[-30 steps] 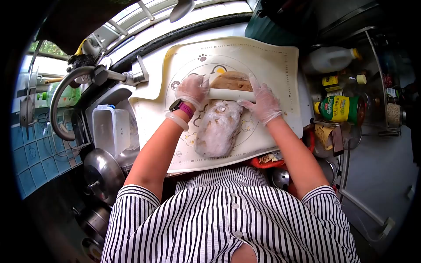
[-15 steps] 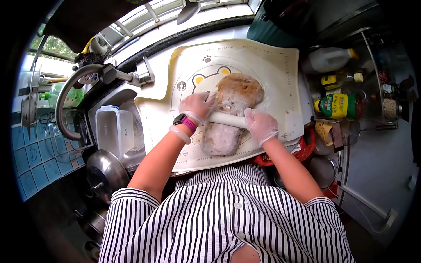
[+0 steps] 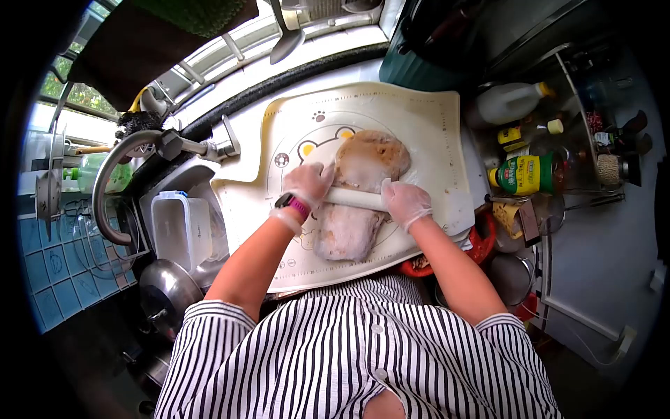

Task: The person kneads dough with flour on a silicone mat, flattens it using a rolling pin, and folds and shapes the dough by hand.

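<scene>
A white rolling pin (image 3: 357, 200) lies crosswise over the middle of a flattened, brownish slab of what looks like dough (image 3: 370, 157), whose surface is pale and cloudy in places. My left hand (image 3: 309, 183), in a clear disposable glove, is closed around the pin's left end. At the other end, my right hand (image 3: 406, 202), gloved alike, grips the pin. The slab spreads out both beyond the pin and on my side of it. Beneath it lies a cream mat (image 3: 436, 140) with a printed bear and paw; the pin covers part of the slab.
Left of the mat, a clear plastic container (image 3: 183, 230) stands in the sink under a curved faucet (image 3: 105, 181). A metal pot lid (image 3: 167, 290) is below it. Bottles, including a green-and-yellow labelled one (image 3: 525, 174), stand at right. A red basin (image 3: 481, 241) shows under the mat's right edge.
The whole view has shifted, so the mat and slab appear lower. Relative to the slab, the rolling pin and both hands sit slightly farther from my body. Both hands keep their grip.
</scene>
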The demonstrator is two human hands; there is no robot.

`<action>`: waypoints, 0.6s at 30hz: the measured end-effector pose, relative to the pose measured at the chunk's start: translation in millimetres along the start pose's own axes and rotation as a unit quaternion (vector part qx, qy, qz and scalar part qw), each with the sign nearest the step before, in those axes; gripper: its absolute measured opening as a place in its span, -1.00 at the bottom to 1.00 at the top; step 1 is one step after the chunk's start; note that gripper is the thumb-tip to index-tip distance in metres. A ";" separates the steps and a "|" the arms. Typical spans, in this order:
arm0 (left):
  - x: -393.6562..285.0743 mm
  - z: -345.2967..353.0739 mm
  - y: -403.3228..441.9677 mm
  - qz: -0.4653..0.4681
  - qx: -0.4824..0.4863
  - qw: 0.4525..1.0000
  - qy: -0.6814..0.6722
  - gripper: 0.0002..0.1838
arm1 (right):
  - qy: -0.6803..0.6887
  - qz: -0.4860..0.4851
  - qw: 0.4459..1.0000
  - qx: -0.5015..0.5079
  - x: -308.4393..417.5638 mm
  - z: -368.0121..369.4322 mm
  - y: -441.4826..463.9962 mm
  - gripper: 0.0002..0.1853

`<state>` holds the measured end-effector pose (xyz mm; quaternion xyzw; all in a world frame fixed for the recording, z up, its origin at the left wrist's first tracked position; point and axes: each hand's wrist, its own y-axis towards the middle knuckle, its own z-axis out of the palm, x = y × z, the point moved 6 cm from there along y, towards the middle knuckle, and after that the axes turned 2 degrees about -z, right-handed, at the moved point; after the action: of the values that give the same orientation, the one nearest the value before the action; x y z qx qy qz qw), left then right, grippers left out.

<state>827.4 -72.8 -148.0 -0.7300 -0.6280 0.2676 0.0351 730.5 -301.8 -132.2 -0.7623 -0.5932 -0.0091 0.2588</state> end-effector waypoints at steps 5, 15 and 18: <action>-22.0 -40.5 -2.5 0.049 -0.031 0.996 -0.070 -0.31 | -0.018 0.004 0.999 -0.036 9.4 -61.8 -5.9 -0.32; -15.6 -4.0 31.2 0.136 -0.165 0.976 -0.034 -0.56 | 0.002 -0.096 0.983 -0.157 -14.9 10.7 26.8 -0.68; -16.5 -0.1 35.3 0.124 -0.146 0.981 -0.017 -0.48 | 0.008 -0.016 0.997 -0.073 -18.5 5.9 31.4 -0.60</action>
<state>858.0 -95.6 -155.9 -0.7947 -0.5656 0.1876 -0.1155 751.9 -321.2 -155.3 -0.7696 -0.6009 -0.0625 0.2067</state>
